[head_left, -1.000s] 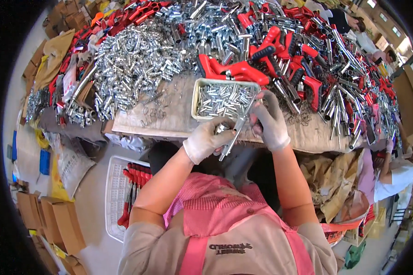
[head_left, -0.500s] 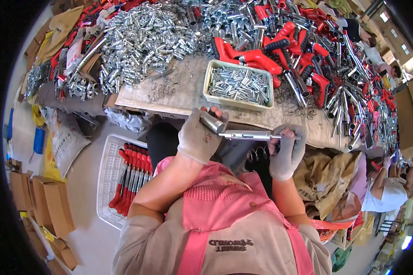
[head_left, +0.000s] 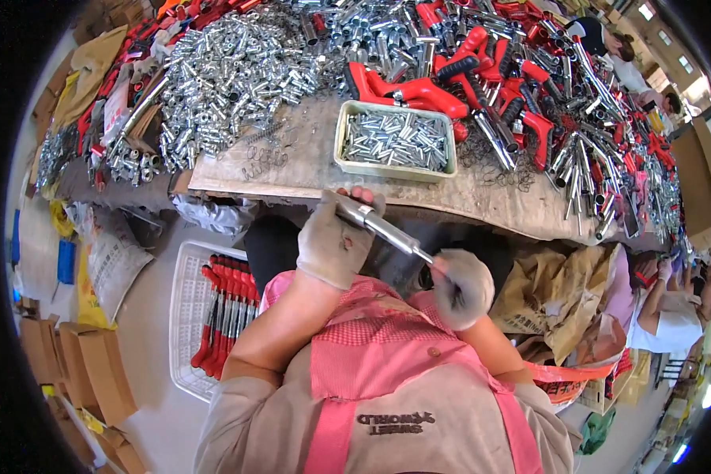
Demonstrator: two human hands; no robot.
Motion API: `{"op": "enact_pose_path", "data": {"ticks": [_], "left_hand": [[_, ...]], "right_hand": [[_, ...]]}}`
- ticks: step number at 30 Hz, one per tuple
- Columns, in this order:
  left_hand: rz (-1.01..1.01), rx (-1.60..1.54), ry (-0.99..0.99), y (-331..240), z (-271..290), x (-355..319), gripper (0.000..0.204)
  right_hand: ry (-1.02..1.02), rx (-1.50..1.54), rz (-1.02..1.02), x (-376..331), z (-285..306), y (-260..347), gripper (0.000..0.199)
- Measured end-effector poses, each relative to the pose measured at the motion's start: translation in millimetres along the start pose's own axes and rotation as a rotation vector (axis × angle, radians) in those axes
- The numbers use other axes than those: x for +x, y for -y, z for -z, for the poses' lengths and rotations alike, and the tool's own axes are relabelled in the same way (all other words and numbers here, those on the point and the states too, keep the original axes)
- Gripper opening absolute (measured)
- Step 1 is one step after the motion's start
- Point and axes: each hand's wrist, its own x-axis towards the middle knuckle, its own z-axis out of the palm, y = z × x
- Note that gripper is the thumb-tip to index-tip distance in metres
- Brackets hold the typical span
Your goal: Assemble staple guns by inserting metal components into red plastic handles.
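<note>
My gloved left hand is closed around a shiny metal tube. A silver cylinder lies in line with the tube, its upper end at or inside the tube's mouth; I cannot tell how deep. From the cylinder's lower end a thin rod slants down to my gloved right hand. The right fingers are curled at the rod's end, partly hidden and a little blurred. Both hands are above my lap, just off the table's front edge. Beyond them on the table, a cream tub holds short metal pins.
Small metal fittings are heaped on the table. Red-handled parts and metal tubes pile at the right, near thin loose springs. A white crate of red-handled tools stands on the floor at left. Brown sacking lies at right.
The silver cylinder, earlier at an angle to the tube, now lines up with it, slanting down right. My right hand has moved down and left. The loose spring by it no longer shows.
</note>
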Motion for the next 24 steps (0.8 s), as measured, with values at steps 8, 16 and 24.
{"op": "enact_pose_path", "data": {"ticks": [8, 16, 24], "left_hand": [[0.010, 0.314, 0.051, 22, -3, -11, 0.015], [-0.104, 0.261, 0.038, 3, -10, -16, 0.021], [-0.010, 0.294, 0.019, 19, -3, -24, 0.021]], "right_hand": [[0.187, 0.047, -0.201, -24, -29, -13, 0.059], [0.044, 0.044, -0.120, -17, 6, 0, 0.038], [0.104, -0.032, -0.085, -34, -16, -8, 0.057]]}}
